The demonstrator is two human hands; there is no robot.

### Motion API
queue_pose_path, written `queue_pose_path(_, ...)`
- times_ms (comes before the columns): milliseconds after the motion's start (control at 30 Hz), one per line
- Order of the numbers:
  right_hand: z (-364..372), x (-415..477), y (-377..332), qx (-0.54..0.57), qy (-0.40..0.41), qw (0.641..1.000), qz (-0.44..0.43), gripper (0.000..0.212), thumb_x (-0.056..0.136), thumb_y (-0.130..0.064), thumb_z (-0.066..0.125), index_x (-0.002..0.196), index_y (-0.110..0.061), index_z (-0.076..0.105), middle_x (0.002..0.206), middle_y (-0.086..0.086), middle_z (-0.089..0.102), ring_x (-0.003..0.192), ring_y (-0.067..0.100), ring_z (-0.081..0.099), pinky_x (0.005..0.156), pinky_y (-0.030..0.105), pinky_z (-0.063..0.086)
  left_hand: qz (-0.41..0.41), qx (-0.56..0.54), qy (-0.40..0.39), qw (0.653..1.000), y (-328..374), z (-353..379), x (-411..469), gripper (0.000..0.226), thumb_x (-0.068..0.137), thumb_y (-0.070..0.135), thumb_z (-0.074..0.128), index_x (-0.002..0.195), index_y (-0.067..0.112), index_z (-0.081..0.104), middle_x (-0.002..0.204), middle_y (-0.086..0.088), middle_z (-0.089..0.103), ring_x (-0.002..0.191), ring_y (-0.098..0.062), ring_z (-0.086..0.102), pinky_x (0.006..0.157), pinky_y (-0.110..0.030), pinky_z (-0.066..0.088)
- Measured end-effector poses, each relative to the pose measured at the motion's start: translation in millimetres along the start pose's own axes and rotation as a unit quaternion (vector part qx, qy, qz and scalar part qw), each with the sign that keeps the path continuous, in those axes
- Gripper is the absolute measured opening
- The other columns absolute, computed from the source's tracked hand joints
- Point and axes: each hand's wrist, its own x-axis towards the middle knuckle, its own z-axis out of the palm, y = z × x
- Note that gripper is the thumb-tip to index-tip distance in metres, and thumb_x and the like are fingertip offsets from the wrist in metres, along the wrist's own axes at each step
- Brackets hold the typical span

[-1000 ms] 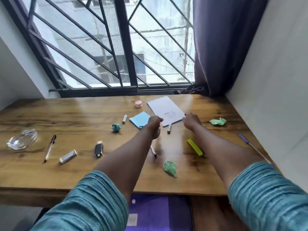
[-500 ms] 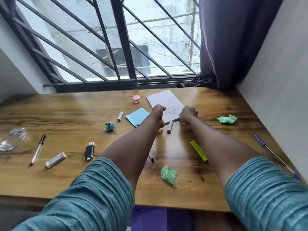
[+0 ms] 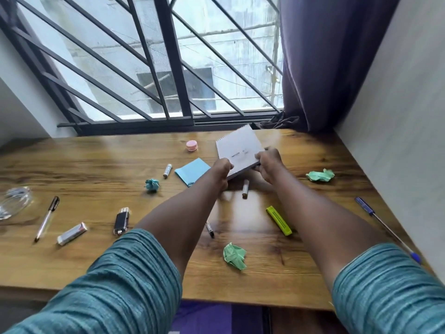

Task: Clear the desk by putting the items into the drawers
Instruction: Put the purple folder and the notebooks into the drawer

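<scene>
A white spiral notepad (image 3: 238, 148) is tilted up off the wooden desk (image 3: 84, 169), its far edge raised. My left hand (image 3: 220, 171) grips its near left corner and my right hand (image 3: 268, 162) grips its near right edge. Below the pad lies a small battery (image 3: 245, 192). A blue sticky-note pad (image 3: 191, 171) sits just left of my left hand. No drawer is visible.
Scattered on the desk: a pink jar (image 3: 192, 145), another battery (image 3: 167, 170), a blue paper ball (image 3: 152, 185), green paper balls (image 3: 320, 175) (image 3: 234, 255), a yellow highlighter (image 3: 278, 220), pens (image 3: 47, 218) (image 3: 385, 227), a lighter (image 3: 121, 220), a glass ashtray (image 3: 14, 201). Wall on the right.
Both hands closed on the notepad's near edge and lifted it, so it now tilts up from the desk. The view has come closer to the desk.
</scene>
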Motion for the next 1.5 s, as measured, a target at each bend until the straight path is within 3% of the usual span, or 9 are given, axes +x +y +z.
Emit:
queue_pose_path(167,3,-50,-40,-0.188,0.028,0.95,-0.247,0.021,0.082,-0.001,0.05,0.102,-0.008,0.056,0.1,0.02,0.065,0.089,0.036,0.062,0.077,0.044,0.054,0.106,-0.011,-0.012,0.994,20,-8,-8,0.054,0.095,0.043,0.046,0.136,0.007,0.045,0.13,-0.009,0.049,0.118,-0.026,0.048,0.088,-0.029,0.035)
queue_pose_path(300,8,-100,-45,-0.326,0.024,0.818,-0.473,0.022,0.087,0.003,0.048,0.106,0.001,0.059,0.089,0.027,0.068,0.077,0.044,0.066,0.06,0.043,0.051,0.176,-0.193,-0.083,0.962,45,-23,-30,0.067,0.087,0.063,0.044,0.136,0.016,0.041,0.125,-0.014,0.053,0.099,-0.026,0.06,0.074,-0.032,0.052)
queue_pose_path(433,11,-144,-35,-0.386,-0.045,0.673,-0.629,0.034,0.081,-0.002,0.042,0.102,-0.004,0.069,0.103,0.011,0.072,0.09,0.027,0.071,0.068,0.032,0.056,0.192,-0.277,-0.07,0.939,30,-57,-44,0.075,0.068,0.044,0.076,0.128,0.012,0.045,0.114,-0.02,0.06,0.1,-0.041,0.063,0.069,-0.043,0.059)
queue_pose_path(533,9,-178,-26,-0.391,-0.137,0.626,-0.661,0.027,0.084,-0.017,0.05,0.1,-0.007,0.07,0.1,0.005,0.073,0.09,0.02,0.071,0.071,0.03,0.057,0.2,-0.269,-0.044,0.941,4,-90,-61,0.051,0.071,0.01,0.059,0.12,-0.001,0.047,0.088,-0.018,0.057,0.074,-0.031,0.061,0.058,-0.033,0.056)
queue_pose_path(667,8,-220,-12,-0.315,-0.152,0.793,-0.499,0.036,0.088,-0.035,0.059,0.114,-0.011,0.067,0.114,0.004,0.069,0.105,0.018,0.066,0.09,0.034,0.051,0.172,-0.253,-0.111,0.946,-32,-132,-126,0.011,0.073,0.006,0.05,0.083,0.005,0.054,0.078,-0.01,0.049,0.067,-0.025,0.051,0.065,-0.032,0.045)
queue_pose_path(833,13,-262,17,-0.166,-0.192,0.952,-0.171,0.039,0.084,-0.012,0.066,0.123,-0.007,0.057,0.122,0.014,0.061,0.116,0.028,0.054,0.1,0.04,0.039,0.126,-0.235,-0.172,0.948,-85,-165,-193,0.026,0.084,-0.002,0.038,0.097,-0.001,0.061,0.079,-0.014,0.069,0.065,-0.026,0.066,0.067,-0.032,0.055)
queue_pose_path(1000,-2,-343,69,0.01,-0.243,0.97,-0.025,0.047,0.084,0.012,0.054,0.127,-0.007,0.053,0.103,0.015,0.067,0.076,0.016,0.064,0.074,0.026,0.054,0.063,-0.163,-0.208,0.963,-153,-199,-242,0.034,0.071,-0.002,0.055,0.104,-0.001,0.063,0.083,-0.013,0.072,0.064,-0.023,0.069,0.066,-0.035,0.058)
queue_pose_path(1233,-58,-439,154,-0.053,-0.161,0.984,0.049,0.068,0.079,0.026,0.05,0.136,-0.009,0.041,0.058,-0.011,0.068,0.047,-0.005,0.058,0.052,0.009,0.049,-0.031,0.003,-0.237,0.971,-257,-217,-277,0.044,0.077,-0.022,0.049,0.111,0.004,0.061,0.092,-0.009,0.073,0.081,-0.023,0.068,0.073,-0.037,0.056)
queue_pose_path(1500,-144,-459,207,-0.105,-0.014,0.986,0.132,0.057,0.08,0.021,0.054,0.132,-0.003,0.05,0.099,0.009,0.059,0.074,0.015,0.054,0.061,0.012,0.046,-0.072,0.074,-0.22,0.97,-310,-133,-288,0.036,0.083,-0.019,0.046,0.094,0.014,0.053,0.086,-0.006,0.061,0.074,-0.016,0.059,0.063,-0.031,0.052)
